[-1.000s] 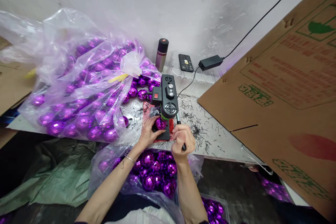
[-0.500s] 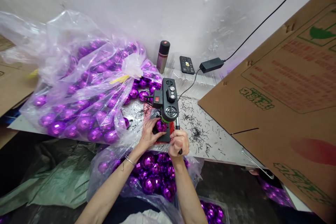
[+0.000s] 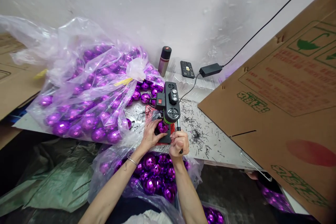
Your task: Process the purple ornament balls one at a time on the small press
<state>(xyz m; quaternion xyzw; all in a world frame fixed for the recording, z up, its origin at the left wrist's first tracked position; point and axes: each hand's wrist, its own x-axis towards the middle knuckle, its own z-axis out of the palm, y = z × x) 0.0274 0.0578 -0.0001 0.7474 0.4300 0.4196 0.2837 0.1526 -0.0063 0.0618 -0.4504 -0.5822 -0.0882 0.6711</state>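
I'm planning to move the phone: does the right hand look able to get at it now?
Probably not: the right hand is closed around the lever handle, and the phone lies farther back, beyond the machine. Otherwise, the way right of the machine looks open, bar a thin cable.

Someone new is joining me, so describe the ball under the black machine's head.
On the white table stands a black machine with a red switch. Below its head sits a shiny purple ball, the only one cupped by the left hand.
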